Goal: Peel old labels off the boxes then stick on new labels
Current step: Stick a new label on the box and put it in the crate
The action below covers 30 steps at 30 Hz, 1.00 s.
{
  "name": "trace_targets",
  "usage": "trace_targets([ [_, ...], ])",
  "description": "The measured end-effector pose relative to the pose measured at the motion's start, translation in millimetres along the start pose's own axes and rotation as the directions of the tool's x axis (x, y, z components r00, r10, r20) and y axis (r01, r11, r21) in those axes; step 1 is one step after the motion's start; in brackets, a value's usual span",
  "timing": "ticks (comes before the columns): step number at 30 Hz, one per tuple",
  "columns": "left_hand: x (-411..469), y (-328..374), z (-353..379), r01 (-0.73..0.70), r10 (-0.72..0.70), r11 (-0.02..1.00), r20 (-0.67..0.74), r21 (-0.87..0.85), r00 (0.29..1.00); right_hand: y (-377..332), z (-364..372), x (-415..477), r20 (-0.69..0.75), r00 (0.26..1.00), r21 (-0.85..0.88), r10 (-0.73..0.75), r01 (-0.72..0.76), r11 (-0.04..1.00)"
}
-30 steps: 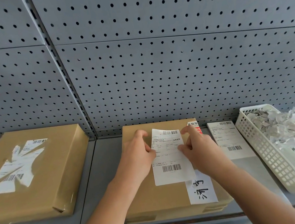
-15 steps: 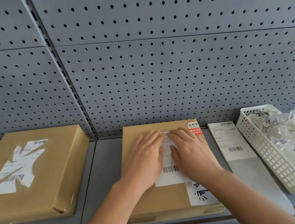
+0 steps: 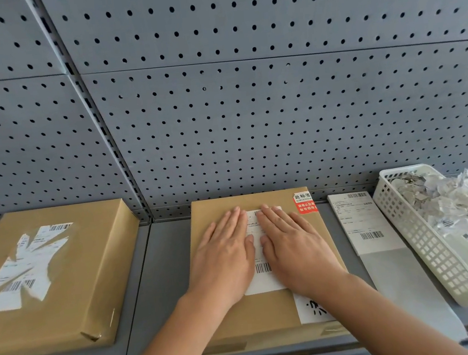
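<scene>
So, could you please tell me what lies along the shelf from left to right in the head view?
Box with torn label → middle box → label sheet → white basket

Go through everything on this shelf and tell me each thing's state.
Left hand, open, pressing flat on the new label.
Right hand, open, pressing flat on the new label.
New label, lying flat on the middle box.
Left box, closed, old label partly torn away.
Spare label, flat beside the middle box.
Basket, holding crumpled label scraps.
</scene>
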State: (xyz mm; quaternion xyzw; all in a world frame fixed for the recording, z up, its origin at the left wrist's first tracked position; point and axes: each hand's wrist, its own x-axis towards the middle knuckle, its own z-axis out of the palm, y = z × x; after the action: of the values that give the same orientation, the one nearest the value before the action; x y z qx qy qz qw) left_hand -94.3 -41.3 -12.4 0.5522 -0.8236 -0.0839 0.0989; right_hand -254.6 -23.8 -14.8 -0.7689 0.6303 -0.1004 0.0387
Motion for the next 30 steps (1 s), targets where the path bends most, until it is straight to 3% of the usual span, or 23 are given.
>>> trace_targets([
  [11, -4.9, -7.9, -7.3, 0.091, -0.091, 0.996, 0.010, 0.002, 0.996, 7.2, -9.3, -4.2, 0.060, 0.980, -0.027, 0.189, -0.188, 0.982],
  [15, -9.4, -4.1, -10.3, 0.065, -0.065, 0.998, 0.005, -0.019, 0.998, 3.6, -14.3, -10.3, 0.053, 0.989, -0.006, 0.139, -0.139, 0.990],
  [22, -29.4, 18.0, -15.0, -0.101, 0.104, 0.994, 0.052, -0.048, 0.993, -14.1, -14.3, -34.6, 0.097, 0.990, 0.079, -0.106, 0.098, 0.992],
  [30, -29.6, 13.5, -5.5, -0.068, 0.070, 0.997, 0.083, -0.035, 0.994, -8.9, -3.0, -38.7, 0.024, 1.000, -0.046, -0.003, 0.004, 0.999],
])
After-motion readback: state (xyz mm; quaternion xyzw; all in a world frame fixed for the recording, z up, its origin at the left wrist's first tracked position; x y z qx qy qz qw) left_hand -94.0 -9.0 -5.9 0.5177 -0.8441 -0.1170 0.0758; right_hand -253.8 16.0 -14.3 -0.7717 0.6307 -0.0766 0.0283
